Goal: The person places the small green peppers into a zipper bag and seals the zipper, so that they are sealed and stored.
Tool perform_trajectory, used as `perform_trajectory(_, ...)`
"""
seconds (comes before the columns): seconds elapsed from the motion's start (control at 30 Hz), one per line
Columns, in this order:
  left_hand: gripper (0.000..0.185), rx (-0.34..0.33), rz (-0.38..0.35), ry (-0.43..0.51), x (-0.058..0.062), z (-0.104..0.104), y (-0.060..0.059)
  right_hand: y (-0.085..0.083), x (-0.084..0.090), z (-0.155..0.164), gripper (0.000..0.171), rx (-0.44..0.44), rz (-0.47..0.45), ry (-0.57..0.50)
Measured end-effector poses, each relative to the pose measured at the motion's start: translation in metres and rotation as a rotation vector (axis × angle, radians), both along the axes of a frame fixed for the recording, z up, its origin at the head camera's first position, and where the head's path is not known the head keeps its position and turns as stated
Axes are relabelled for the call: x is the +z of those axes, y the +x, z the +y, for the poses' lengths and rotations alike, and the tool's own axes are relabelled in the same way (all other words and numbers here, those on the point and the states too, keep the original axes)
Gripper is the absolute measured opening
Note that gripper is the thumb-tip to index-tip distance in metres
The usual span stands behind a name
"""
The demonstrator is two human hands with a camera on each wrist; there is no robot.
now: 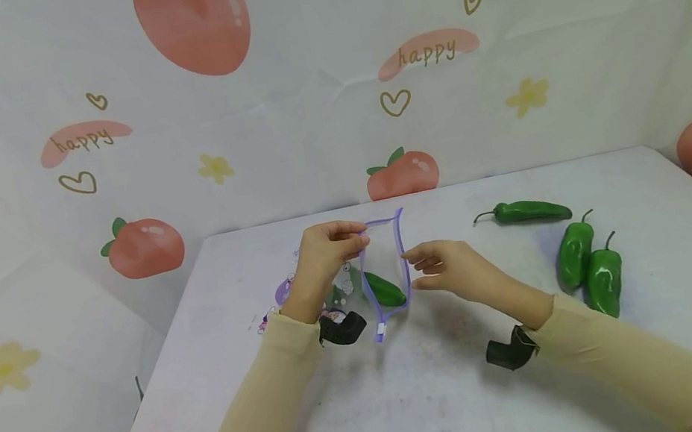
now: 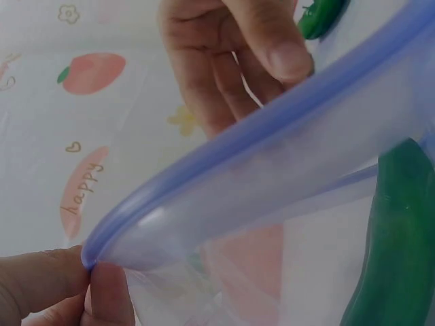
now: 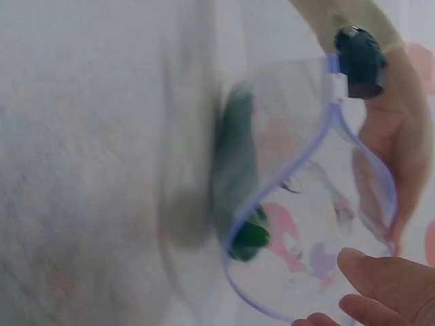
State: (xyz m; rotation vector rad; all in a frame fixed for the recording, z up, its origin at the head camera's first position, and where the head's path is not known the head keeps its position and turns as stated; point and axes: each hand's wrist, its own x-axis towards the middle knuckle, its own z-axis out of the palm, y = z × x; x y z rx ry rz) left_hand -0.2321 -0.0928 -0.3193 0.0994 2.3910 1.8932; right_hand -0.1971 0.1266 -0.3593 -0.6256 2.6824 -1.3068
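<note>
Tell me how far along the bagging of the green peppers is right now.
Done: one green pepper already lies inside the clear zip bag. In hand: the left hand pinches one purple rim, while the right hand is at the opposite rim, so the mouth gapes wide. Left: three green peppers lie on the table to the right, and the bag is not yet zipped.
</note>
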Motion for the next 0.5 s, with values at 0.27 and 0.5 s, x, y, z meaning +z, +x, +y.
perform_trajectory(0.27,0.021,-0.008,-0.005,0.006,0.0,0.0,0.001,-0.001,0.013,0.018,0.049,-0.069,0.006,-0.014)
perform_trajectory(0.5,0.021,-0.007,-0.004,0.012,-0.001,-0.001,0.0,-0.005,0.021,0.035,0.054,-0.108,-0.002,-0.044)
